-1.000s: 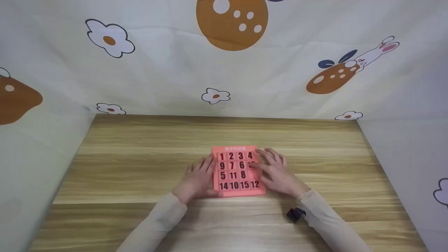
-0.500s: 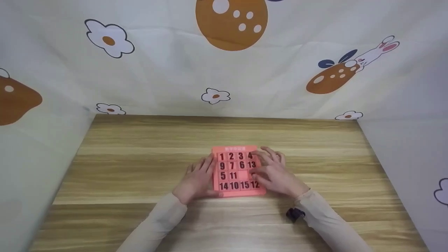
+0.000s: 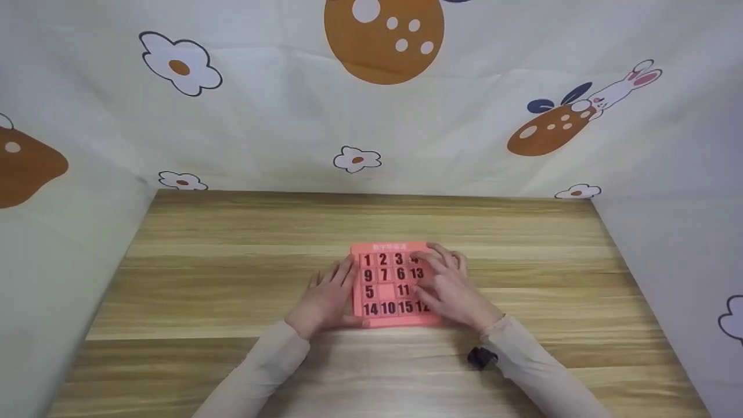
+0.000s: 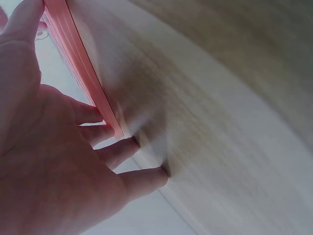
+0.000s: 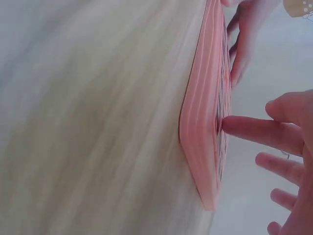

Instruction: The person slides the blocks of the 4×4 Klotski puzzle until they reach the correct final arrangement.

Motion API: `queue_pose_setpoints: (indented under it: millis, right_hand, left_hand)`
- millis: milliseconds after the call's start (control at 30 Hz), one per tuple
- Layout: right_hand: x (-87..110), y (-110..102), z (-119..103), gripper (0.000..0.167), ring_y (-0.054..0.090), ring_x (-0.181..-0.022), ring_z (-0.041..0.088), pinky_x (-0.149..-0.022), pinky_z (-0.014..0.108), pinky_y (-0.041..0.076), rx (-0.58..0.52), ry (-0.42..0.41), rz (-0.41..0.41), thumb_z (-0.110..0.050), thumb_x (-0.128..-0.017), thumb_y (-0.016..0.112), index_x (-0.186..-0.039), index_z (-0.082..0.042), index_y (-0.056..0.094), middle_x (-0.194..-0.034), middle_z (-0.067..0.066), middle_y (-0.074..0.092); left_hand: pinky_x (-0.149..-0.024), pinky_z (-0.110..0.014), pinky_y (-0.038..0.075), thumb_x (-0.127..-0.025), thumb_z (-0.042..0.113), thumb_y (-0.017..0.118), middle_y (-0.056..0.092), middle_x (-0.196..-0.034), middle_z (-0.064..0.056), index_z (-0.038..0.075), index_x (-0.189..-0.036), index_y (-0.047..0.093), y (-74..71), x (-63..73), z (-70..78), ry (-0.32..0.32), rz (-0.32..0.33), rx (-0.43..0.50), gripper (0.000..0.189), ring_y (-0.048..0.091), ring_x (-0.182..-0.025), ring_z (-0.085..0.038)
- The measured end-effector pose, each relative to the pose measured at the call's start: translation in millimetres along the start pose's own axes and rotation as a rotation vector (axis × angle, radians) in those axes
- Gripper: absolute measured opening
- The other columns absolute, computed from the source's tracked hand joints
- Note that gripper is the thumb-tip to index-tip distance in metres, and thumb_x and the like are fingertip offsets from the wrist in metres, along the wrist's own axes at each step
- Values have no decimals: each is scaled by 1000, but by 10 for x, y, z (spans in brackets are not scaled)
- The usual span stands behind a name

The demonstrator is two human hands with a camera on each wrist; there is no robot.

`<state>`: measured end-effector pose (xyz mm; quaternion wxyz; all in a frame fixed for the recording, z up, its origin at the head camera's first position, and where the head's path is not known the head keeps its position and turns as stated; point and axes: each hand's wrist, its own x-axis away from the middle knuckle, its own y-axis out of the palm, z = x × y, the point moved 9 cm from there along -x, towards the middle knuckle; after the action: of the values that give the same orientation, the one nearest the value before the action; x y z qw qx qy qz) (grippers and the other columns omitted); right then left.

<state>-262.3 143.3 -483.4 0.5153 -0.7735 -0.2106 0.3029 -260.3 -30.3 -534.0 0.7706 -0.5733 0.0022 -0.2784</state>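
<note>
A pink number slide puzzle [image 3: 400,320] lies flat on the table, its black-numbered tiles facing up. Along its left side rests my left hand [image 3: 326,299], with the thumb at the near left corner. In the left wrist view, spread fingers [image 4: 117,152] of that hand touch the puzzle's side and the tabletop. My right hand [image 3: 458,293] reaches over the right columns, fingertips on the tiles. One finger [image 5: 259,132] presses the puzzle's face in the right wrist view. In the third row, the gap [image 3: 386,291] sits between the 5 and the 11 tile [image 3: 403,289]. The row's rightmost tile is hidden by fingers.
The wood-grain table [image 3: 232,244] extends around the puzzle. Pale fabric walls [image 3: 278,104] printed with flowers and orange fruit enclose it at the back and sides. A small dark object [image 3: 482,358] sits at the right wrist.
The 8 tile slid right, then the 11 tile slid right, so the gap moved left to the second column. My right hand shifted slightly left. The left hand stayed still.
</note>
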Motion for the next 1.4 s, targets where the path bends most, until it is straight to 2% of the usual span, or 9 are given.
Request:
queue_pose_setpoints:
  millis: [100, 233, 333, 600, 800, 867, 1000, 1100, 1400]
  right_hand:
    - [-12, 24, -1, 16, 26, -136, 41, -102, 65, 20, 3, -1, -3, -27, -90, 66, -98, -17, 76, -143, 11, 44]
    - [-47, 161, -28, 37, 22, -138, 40, -104, 68, 20, 1, 12, -87, -31, -92, 62, -127, -19, 65, -151, 12, 34]
    - [-69, 237, -34, 42, 18, -140, 40, -104, 69, 18, -10, 34, -146, -34, -94, 59, -134, -21, 60, -155, 11, 27]
    - [-16, 201, -112, 30, 15, -141, 42, -103, 71, 17, -61, -78, -131, -28, -90, 62, -117, -23, 71, -156, 12, 24]
    - [1, 142, 32, 32, 16, -140, 42, -103, 70, 19, -26, 22, -41, -24, -89, 62, -119, -14, 67, -153, 17, 25]
    - [-9, 156, 45, 34, 15, -140, 41, -103, 71, 18, -15, 36, -51, -25, -89, 62, -121, -15, 66, -153, 17, 25]
    - [-52, 245, -15, 44, 14, -140, 42, -102, 71, 19, -9, 8, -133, -27, -91, 60, -134, -19, 59, -155, 16, 22]
    - [-93, 277, -68, 44, 15, -140, 43, -103, 70, 20, -6, -10, -154, -28, -93, 57, -137, -20, 57, -155, 16, 22]
    - [-161, 181, -182, 31, 18, -139, 39, -104, 68, 19, -1, -54, -68, -21, -89, 61, -119, -18, 66, -148, 17, 32]
  left_hand:
    - [-113, -59, 10, -76, 63, 69, 1, -161, -10, 5, -155, 10, 1, 12, -1, -10, -10, -2, 114, 7, -145, -35]
    - [-113, -59, 11, -76, 63, 69, 1, -161, -10, 6, -155, 10, 3, 6, 3, -6, -6, -6, 114, 8, -144, -36]
    - [-113, -60, 12, -76, 64, 68, 1, -161, -10, 5, -155, 10, -5, 3, 10, 6, 2, -10, 114, 9, -144, -36]
    - [-113, -60, 12, -76, 63, 69, 2, -161, -11, 4, -155, 10, -1, 3, 3, 17, 12, -14, 114, 10, -144, -37]
    - [-113, -60, 12, -77, 61, 71, 4, -161, -11, 4, -155, 12, -1, 2, -9, 14, 20, 7, 113, 11, -144, -37]
    - [-113, -60, 12, -77, 61, 71, 4, -161, -11, 4, -155, 12, -5, 3, -11, 9, 16, 7, 113, 11, -144, -37]
    - [-113, -60, 12, -77, 62, 70, 3, -161, -11, 5, -155, 11, -12, 3, -9, 7, 9, -4, 113, 11, -144, -36]
    - [-113, -60, 12, -77, 63, 69, 3, -161, -11, 5, -155, 11, -12, -2, -3, 12, 11, -14, 114, 11, -144, -36]
    - [-112, -61, 13, -76, 62, 70, 3, -161, -11, 4, -155, 12, -9, 3, 2, 16, 12, -13, 114, 11, -144, -37]
